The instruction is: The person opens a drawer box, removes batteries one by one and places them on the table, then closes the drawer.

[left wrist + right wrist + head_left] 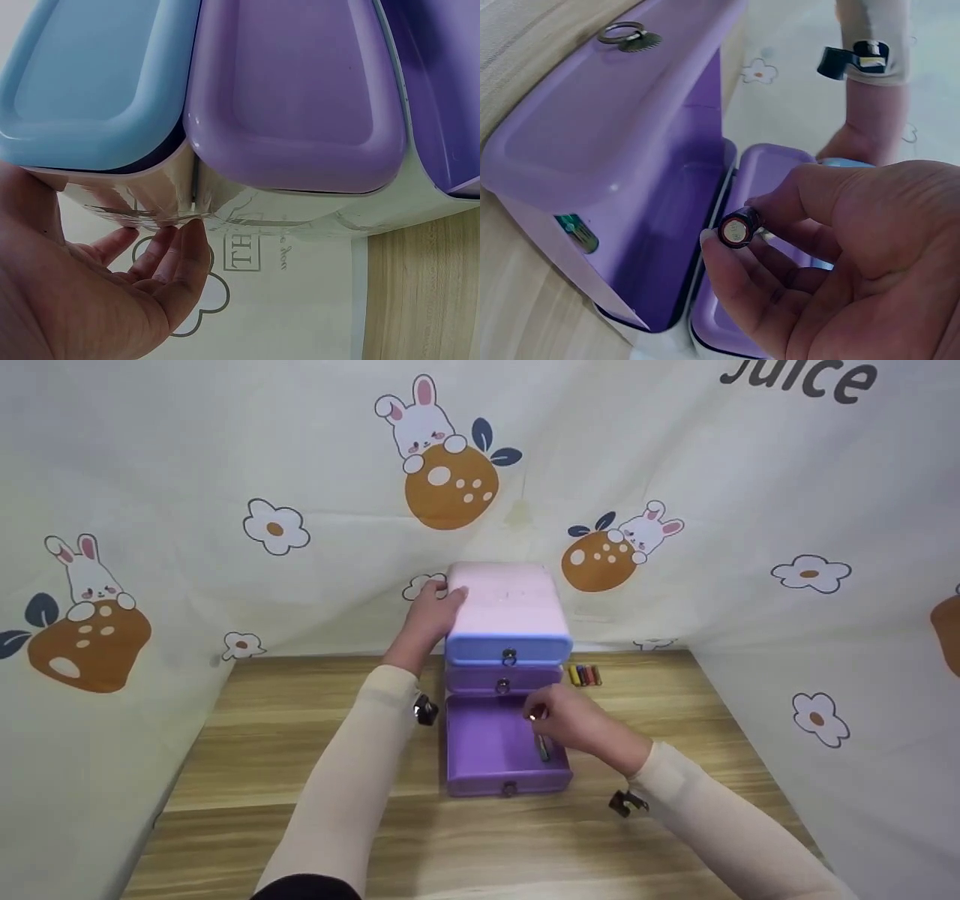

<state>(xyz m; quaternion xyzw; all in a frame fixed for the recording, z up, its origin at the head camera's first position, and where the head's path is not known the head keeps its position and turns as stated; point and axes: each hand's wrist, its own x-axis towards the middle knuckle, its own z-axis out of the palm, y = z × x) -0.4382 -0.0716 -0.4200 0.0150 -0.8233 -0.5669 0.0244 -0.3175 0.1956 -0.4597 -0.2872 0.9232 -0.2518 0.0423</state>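
Observation:
A small drawer unit [510, 596] with a pink top stands against the back cloth. Its bottom purple drawer [484, 742] is pulled out, while the blue top drawer [508, 649] and purple middle drawer [472, 680] are closed. My left hand [433, 615] rests against the unit's left side near the top, fingers extended along it in the left wrist view. Over the pulled-out drawer, my right hand [581, 724] pinches a battery [737, 229] between thumb and fingertips, its flat end showing in the right wrist view. A green battery [577, 234] lies inside that drawer along its right wall.
Several batteries [585, 675] lie in a row on the wooden table [315, 765], right of the unit. Cloth printed with rabbits and flowers [276, 527] hangs behind and on both sides. Each drawer front carries a ring pull [509, 788].

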